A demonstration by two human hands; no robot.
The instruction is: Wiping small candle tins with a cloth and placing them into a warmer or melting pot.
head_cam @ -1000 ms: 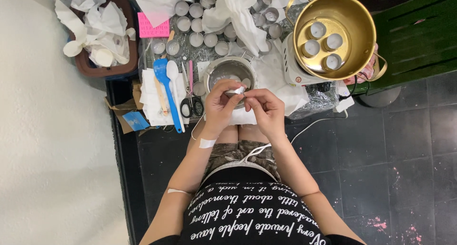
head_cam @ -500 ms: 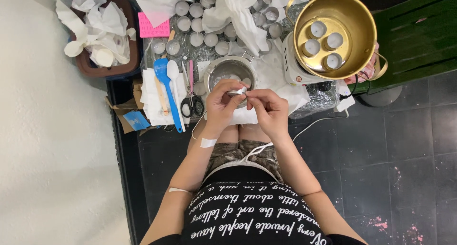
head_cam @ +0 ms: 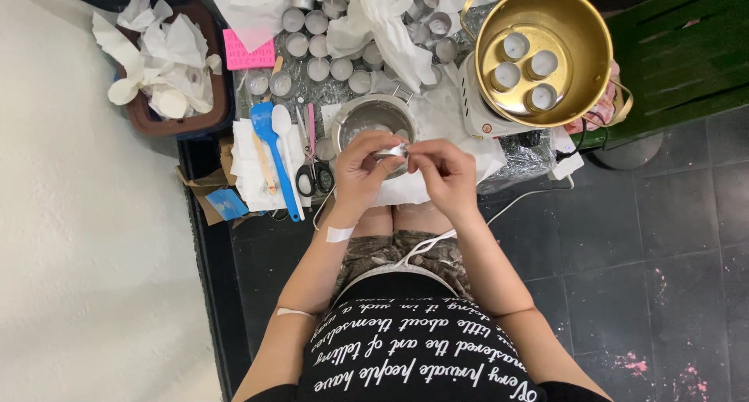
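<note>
A small silver tealight cup is pinched between the left hand and the right hand, both closed on it with curled fingers, just above a white paper towel at the tabletop's near edge. The cup is held at 6 o'clock of a small steel pot, almost touching its rim.

At 9 o'clock of the hands, a blue spatula, a white spoon and scissors are laid side by side on white paper. At 12 o'clock, many empty tealight cups are grouped among crumpled white tissue. At 2 o'clock, a gold pot is seated on a white hotplate, with 4 filled cups inside. At 10 o'clock, a brown tray is filled with crumpled tissue, and a pink card is lying just beside it. A cardboard scrap is placed at the tabletop's lower left corner.
</note>
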